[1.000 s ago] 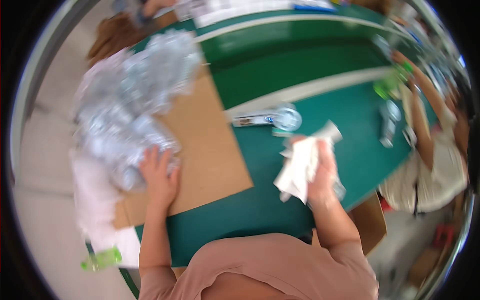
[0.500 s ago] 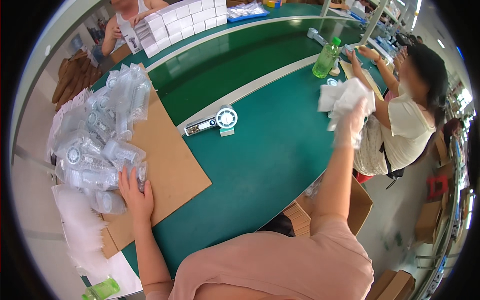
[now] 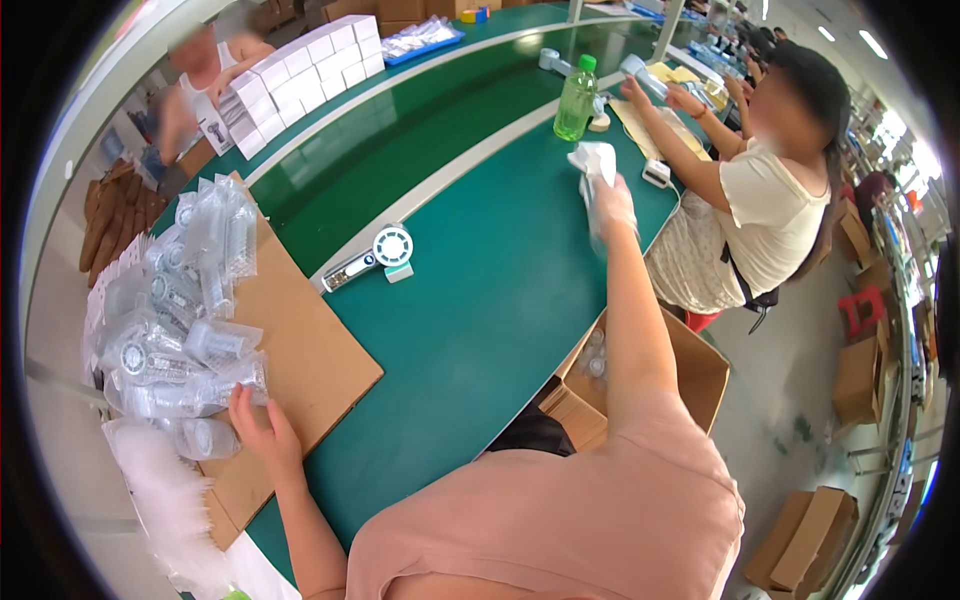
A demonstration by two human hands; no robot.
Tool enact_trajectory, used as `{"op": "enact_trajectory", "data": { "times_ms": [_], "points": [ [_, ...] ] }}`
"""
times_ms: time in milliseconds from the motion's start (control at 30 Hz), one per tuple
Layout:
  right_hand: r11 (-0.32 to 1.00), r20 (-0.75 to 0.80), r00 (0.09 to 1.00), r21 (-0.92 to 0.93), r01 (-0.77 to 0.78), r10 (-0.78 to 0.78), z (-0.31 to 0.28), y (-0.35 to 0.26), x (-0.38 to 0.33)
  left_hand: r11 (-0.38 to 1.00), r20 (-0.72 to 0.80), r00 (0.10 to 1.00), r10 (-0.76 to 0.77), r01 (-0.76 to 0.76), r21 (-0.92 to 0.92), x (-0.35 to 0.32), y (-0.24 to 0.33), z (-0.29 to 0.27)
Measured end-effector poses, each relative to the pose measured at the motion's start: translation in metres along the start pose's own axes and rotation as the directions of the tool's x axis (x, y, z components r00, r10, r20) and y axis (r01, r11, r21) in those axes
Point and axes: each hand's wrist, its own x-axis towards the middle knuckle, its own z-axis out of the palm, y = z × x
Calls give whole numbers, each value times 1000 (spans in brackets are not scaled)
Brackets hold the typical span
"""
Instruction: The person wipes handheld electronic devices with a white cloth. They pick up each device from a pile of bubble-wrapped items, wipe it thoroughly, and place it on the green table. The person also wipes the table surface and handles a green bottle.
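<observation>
My right hand (image 3: 614, 203) reaches out over the far right of the green table (image 3: 480, 300), closed around a crumpled white cloth (image 3: 594, 160). Whether the cloth is fabric or paper I cannot tell. My left hand (image 3: 266, 437) has its fingers apart and holds nothing. It is at the edge of a pile of small handheld fans in clear bubble bags (image 3: 190, 310), on a sheet of brown cardboard (image 3: 310, 350). A bare silver and white handheld fan (image 3: 392, 246) lies mid-table, its round head by a small pale green block (image 3: 399, 272).
A green bottle (image 3: 576, 100) stands beyond my right hand. A co-worker in a white top (image 3: 780, 200) sits at the right. White boxes (image 3: 300, 80) are stacked across the green belt (image 3: 400, 115). An open carton (image 3: 690, 365) stands below the table edge.
My right hand has drawn the white cloth in, and it looks more bunched. My left hand has come slightly off the bagged fans. The whole view has shifted.
</observation>
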Motion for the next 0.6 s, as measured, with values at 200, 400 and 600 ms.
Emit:
{"op": "enact_trajectory", "data": {
  "times_ms": [200,400,600],
  "points": [
    [161,435,896,894,-417,-92,-4,-52,-144,735,406,904,-135,366,-571,-19,89,14],
    [336,826,564,532,-777,-3,36,-149,-288,211,586,804,98,558,-802,-6,156,62],
    [-101,881,406,393,-914,-242,52,-161,-308,34,621,711,-330,666,-745,-10,112,42]
  ]
}}
